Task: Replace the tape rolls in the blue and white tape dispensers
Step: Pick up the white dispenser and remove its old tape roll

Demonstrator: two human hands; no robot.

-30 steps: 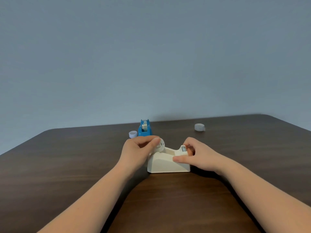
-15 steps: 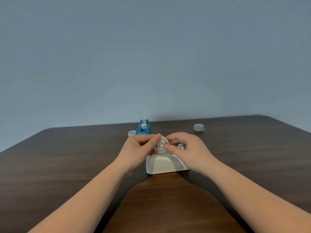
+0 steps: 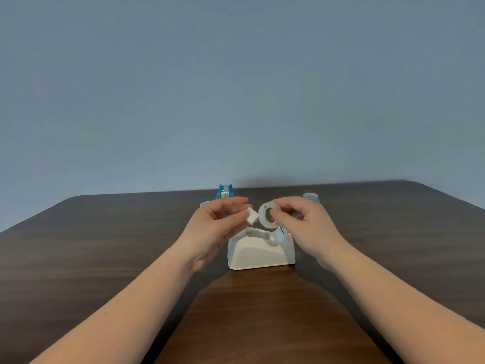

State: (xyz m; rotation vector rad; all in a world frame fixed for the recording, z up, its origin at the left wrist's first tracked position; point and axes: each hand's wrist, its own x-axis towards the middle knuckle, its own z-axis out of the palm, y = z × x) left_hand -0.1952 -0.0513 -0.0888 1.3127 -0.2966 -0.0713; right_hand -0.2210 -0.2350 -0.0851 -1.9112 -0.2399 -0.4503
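The white tape dispenser (image 3: 258, 252) stands on the dark wooden table (image 3: 105, 245) in front of me, its roll cradle open on top. Just above it, my left hand (image 3: 217, 224) pinches a small white hub piece (image 3: 251, 216) between thumb and fingers. My right hand (image 3: 304, 222) holds a thin clear tape ring (image 3: 263, 215) upright, a fingertip in its hole, right beside the hub. The blue tape dispenser (image 3: 225, 191) stands behind my left hand, partly hidden, with tape in it.
A clear tape roll (image 3: 311, 197) lies on the table at the back right. Another small roll (image 3: 204, 204) peeks out left of the blue dispenser. A plain blue-grey wall rises behind the table's far edge.
Both hands lifted the ring and hub up out of the white dispenser. The hub has come out of the ring: left hand keeps the hub, right hand the ring.
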